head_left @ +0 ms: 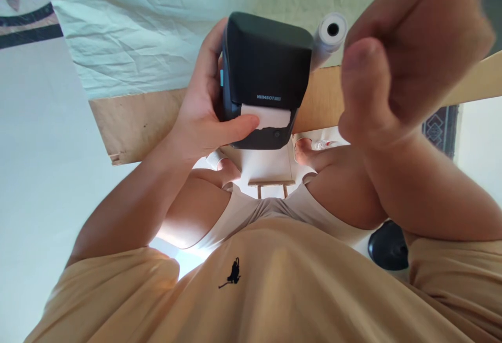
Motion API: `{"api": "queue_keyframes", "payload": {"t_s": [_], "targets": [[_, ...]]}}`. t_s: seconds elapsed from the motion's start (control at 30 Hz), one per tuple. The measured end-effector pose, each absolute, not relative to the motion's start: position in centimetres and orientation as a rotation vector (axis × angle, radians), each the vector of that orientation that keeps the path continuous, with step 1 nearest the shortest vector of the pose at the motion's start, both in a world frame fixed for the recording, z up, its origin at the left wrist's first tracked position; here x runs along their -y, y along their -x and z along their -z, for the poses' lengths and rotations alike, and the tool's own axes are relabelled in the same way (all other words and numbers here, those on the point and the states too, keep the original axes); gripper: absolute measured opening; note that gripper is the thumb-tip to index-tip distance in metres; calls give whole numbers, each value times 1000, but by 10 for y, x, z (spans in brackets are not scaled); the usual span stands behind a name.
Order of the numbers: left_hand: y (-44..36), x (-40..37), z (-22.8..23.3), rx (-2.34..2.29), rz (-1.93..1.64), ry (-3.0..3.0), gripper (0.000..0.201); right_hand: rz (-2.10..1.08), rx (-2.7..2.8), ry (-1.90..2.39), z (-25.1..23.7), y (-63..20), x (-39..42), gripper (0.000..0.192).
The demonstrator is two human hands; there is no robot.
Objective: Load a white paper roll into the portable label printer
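Note:
My left hand [207, 113] grips a small black label printer [266, 66] from its left side, held up over the table edge. My thumb lies across the white paper strip [270, 117] that sticks out of the printer's slot. My right hand [403, 60] is raised close to the camera, right of the printer, its fingers curled into a loose fist with nothing visible in them. It is blurred. A white paper roll [331, 32] lies on the table just behind the printer's right corner.
A wrinkled pale green cloth [137, 24] covers the table, whose wooden edge [133, 123] shows in front. Below are my lap, beige shirt and bare knees. A dark round object [388, 246] sits by my right elbow. Patterned floor [439, 128] shows at right.

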State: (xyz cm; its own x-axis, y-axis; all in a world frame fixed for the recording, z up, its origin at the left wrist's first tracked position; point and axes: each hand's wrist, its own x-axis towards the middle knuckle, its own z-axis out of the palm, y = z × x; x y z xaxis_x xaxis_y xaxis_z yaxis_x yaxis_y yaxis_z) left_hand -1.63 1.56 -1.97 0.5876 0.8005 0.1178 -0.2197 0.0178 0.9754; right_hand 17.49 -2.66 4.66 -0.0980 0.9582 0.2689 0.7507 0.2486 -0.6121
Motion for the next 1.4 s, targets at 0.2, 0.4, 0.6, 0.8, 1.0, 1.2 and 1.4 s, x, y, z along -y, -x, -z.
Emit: {"api": "queue_keyframes", "payload": {"t_s": [0.2, 0.4, 0.6, 0.8, 1.0, 1.2, 1.4], "targets": [[14, -16, 17, -406, -859, -1267, 73, -496, 2057, 1591, -40, -176, 30, 52], [11, -7, 11, -513, -898, -1110, 50, -869, 2043, 1758, -35, -178, 27, 66], [12, -12, 18, -384, -889, -1154, 61, -951, 2045, 1697, -27, -179, 24, 68], [11, -14, 16, -349, -898, -1114, 54, -878, 1973, 1756, -24, -175, 23, 67], [6, -1, 0, -453, -936, -1034, 42, -824, 1984, 1766, -21, -174, 22, 66], [5, 0, -2, -451, -946, -961, 38, -756, 2033, 1776, -20, -173, 22, 64], [0, 1, -13, -568, -835, -745, 45, -616, 2111, 1732, -18, -174, 22, 62]]}}
